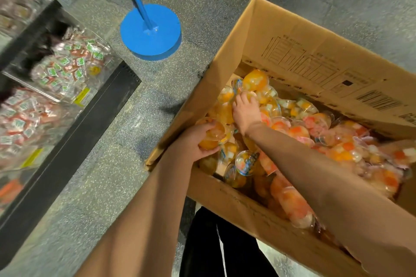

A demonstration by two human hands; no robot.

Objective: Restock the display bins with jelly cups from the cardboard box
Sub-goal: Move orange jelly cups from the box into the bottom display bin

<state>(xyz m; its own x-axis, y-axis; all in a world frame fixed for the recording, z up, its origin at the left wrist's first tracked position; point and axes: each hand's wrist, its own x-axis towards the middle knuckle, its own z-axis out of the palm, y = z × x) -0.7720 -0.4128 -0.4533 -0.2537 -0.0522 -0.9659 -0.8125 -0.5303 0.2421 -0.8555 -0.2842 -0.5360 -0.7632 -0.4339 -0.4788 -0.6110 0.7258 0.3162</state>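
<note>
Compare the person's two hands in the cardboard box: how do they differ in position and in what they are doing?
The left hand is at the box's near corner, curled round orange jelly cups; the right hand reaches deeper, fingers spread on the pile. The left hand plainly grips cups; whether the right hand grips any is unclear. Both are inside the cardboard box, sleeved in brown.
</note>
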